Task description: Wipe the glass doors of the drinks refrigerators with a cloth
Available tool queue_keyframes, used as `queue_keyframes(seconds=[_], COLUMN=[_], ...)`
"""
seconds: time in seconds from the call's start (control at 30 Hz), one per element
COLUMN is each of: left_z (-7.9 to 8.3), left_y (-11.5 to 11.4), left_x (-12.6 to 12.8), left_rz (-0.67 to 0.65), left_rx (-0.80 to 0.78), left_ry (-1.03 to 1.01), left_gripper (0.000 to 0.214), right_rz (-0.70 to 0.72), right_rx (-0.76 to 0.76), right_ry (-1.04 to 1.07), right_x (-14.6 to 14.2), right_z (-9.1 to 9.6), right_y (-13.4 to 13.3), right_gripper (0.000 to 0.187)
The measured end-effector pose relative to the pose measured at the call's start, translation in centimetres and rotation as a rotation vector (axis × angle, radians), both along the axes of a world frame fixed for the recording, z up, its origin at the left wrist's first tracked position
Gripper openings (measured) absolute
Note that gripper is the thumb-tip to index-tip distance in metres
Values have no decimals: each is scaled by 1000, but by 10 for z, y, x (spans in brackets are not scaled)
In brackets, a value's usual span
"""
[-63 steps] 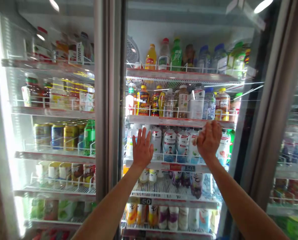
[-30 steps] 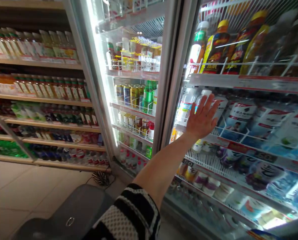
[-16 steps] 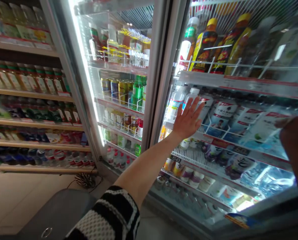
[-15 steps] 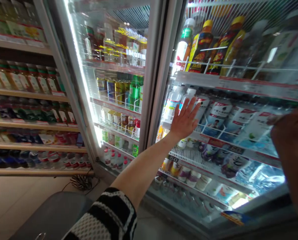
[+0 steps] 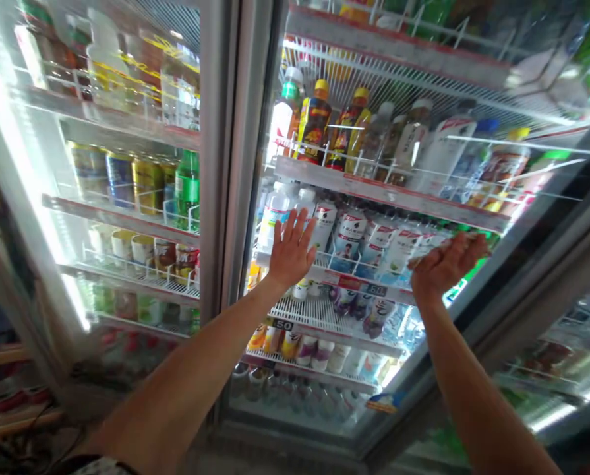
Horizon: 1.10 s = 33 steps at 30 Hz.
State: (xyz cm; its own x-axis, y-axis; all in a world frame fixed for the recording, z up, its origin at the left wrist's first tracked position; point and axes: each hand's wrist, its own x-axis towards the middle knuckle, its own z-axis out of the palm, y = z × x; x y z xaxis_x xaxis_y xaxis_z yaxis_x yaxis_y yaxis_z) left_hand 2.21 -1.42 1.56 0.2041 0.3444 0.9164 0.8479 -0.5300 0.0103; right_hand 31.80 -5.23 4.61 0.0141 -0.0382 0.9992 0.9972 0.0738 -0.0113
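My left hand [image 5: 292, 256] is raised before the middle shelf of a tall drinks cooler, fingers spread and empty. Behind its fingertips stand clear white-capped bottles [image 5: 275, 214]. Farther right, my right hand [image 5: 443, 267] is tilted beside the cooler's dark door frame [image 5: 492, 303], its fingers stretched out, with nothing visible in it. Between the hands runs a row of white-and-blue labelled bottles [image 5: 350, 239]. Reflections suggest glass in front of the shelves; whether either palm touches it I cannot tell.
A second cooler section on the left holds cans [image 5: 119, 181] and a green bottle [image 5: 188, 188]. A grey upright post [image 5: 220, 165] divides the two. Dark-labelled bottles with yellow caps [image 5: 314, 125] stand above. Another lit cooler [image 5: 561, 369] shows at the lower right.
The view has swung right, so the cooler sits more to the left. My right hand, at the edge and partly cut off before, is now fully in view. My left hand stays spread.
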Motion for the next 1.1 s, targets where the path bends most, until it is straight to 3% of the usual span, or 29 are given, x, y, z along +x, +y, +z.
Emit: queue_keyframes(seconds=[0.07, 0.17, 0.23, 0.33, 0.47, 0.57, 0.7, 0.77, 0.87, 1.0, 1.1], left_z=[-1, 0, 0, 0, -4, -6, -8, -9, -9, -10, -12], left_y=[0, -1, -1, -2, -4, -3, 1, 2, 1, -1, 2], left_x=[3, 2, -1, -4, 2, 7, 7, 4, -2, -8, -8], left_rz=[7, 2, -5, -16, -11, -4, -11, -12, -13, -21, -25], left_rx=[1, 20, 29, 29, 36, 51, 96, 113, 114, 93, 102], left_ry=[-23, -20, -11, -3, -30, -71, -76, -64, -30, 18, 9], left_gripper=[62, 63, 63, 64, 67, 68, 68, 68, 65, 63, 64], right_rz=[23, 94, 114, 84, -25, -25, 65, 80, 45, -73, -71], right_rx=[22, -65, -120, -69, 119, 122, -67, -132, -67, 108, 150], right_ry=[-40, -207, -294, -282, -23, 38, -217, -320, -321, 6, 116], right_x=[-31, -85, -94, -53, 14, 0, -68, -80, -47, 19, 13], right_z=[-2, -12, -17, -16, -6, -5, -16, -18, -13, 1, 4], right_y=[6, 12, 11, 4, -1, 1, 5, 6, 1, -2, 4], right_gripper=[54, 49, 48, 50, 52, 53, 52, 52, 53, 53, 53])
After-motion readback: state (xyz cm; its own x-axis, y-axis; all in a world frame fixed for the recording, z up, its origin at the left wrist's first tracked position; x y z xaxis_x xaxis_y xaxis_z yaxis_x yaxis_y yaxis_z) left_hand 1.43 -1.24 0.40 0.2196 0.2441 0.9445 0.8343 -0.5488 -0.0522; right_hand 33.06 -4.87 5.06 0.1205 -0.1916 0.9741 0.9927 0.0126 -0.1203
